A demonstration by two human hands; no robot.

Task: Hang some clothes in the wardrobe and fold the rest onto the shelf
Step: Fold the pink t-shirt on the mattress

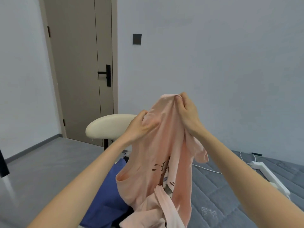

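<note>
A pale pink T-shirt (158,162) with a dark cartoon print hangs in the air in front of me, its lower part bunched on the bed. My right hand (189,112) grips the shirt's top edge, held highest. My left hand (139,125) grips the fabric a little lower and to the left. A blue garment (105,195) lies on the bed under the shirt. No wardrobe, hanger or shelf is in view.
A grey quilted bed (222,195) fills the lower right, with a white power strip (269,176) and cable on it. A cream chair back (108,125) stands behind the clothes. A closed beige door (82,63) is at the back left; grey floor lies to the left.
</note>
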